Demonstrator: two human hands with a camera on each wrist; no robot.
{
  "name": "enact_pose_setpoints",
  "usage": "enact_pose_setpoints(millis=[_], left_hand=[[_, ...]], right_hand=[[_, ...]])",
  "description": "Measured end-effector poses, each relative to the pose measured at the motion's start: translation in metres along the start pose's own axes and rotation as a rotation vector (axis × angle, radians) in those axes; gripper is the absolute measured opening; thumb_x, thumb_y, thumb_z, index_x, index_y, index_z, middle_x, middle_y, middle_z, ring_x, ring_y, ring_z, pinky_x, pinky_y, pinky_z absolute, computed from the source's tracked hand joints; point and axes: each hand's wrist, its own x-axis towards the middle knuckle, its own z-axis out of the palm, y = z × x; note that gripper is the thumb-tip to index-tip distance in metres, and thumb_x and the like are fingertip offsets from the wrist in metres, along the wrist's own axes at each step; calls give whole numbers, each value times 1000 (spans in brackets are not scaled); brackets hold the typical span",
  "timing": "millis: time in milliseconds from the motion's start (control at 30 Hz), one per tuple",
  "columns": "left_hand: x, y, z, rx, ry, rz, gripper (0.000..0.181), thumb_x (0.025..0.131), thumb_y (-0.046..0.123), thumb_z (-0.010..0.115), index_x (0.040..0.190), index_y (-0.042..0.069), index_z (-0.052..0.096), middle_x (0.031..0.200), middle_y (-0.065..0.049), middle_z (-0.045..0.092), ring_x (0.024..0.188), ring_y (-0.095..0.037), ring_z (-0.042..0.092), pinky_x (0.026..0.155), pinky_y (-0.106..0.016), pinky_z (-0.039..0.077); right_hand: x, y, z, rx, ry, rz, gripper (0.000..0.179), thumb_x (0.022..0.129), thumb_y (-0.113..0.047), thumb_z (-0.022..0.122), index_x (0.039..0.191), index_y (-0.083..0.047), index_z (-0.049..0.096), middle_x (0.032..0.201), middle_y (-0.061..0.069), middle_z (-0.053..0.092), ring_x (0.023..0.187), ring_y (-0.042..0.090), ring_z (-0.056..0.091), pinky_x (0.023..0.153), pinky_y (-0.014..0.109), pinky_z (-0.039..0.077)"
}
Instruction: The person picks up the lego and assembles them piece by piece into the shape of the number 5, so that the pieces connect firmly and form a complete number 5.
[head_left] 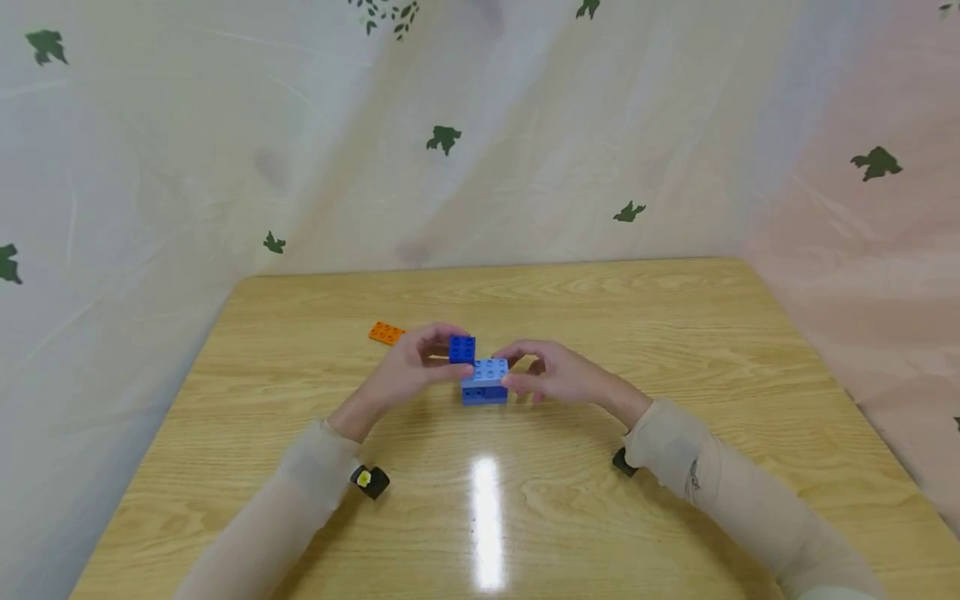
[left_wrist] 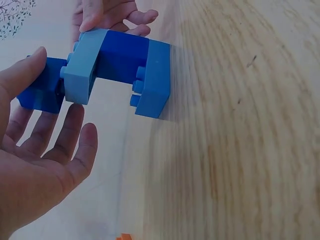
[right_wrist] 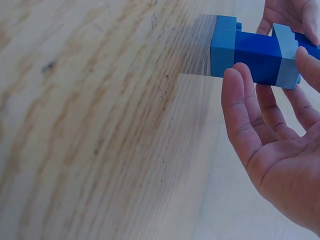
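Note:
A small stack of toy building bricks stands on the table. At its base is a medium-blue brick (left_wrist: pixel 156 75), and a dark blue brick (right_wrist: pixel 257 57) rises from one end of it. Across the top lies a light blue brick (head_left: pixel 491 369), its other end overhanging a gap. My left hand (head_left: pixel 401 367) pinches another dark blue brick (head_left: pixel 462 349) between thumb and fingers, right at the studs of that overhanging end. With thumb and fingertips, my right hand (head_left: pixel 558 372) holds the opposite end of the light blue brick; its lower fingers spread beside the stack.
An orange flat brick (head_left: pixel 386 333) with studs lies behind my left hand, partly covered by it in the head view. The wooden table (head_left: pixel 600 517) reaches back to a hanging cloth (head_left: pixel 525 200) with green leaf prints.

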Motion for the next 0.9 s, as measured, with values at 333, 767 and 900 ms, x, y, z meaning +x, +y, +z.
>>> enact_pose_setpoints(millis=[333,767,900], left_hand=[[-2,-4,8,2,-1,-4,41,92,18,78,129,13,61,122,-9,64,112,-31,62,98,-43,54],[-2,-6,10,11,-8,52,38,92,14,77,127,12,62,122,-7,65,112,-31,61,95,-44,56],[-2,-6,12,25,-4,49,39,92,17,77,128,15,63,123,-5,65,113,-30,62,94,-45,56]], right_hand=[[0,0,0,7,0,7,41,102,-27,65,139,-12,57,125,10,57,87,36,68,69,50,61],[0,-2,0,9,-7,-13,42,102,-24,65,140,-7,56,124,16,57,86,37,69,69,50,61],[0,-3,0,10,-7,-8,43,102,-24,64,140,-7,56,125,16,56,86,37,69,70,50,61]])
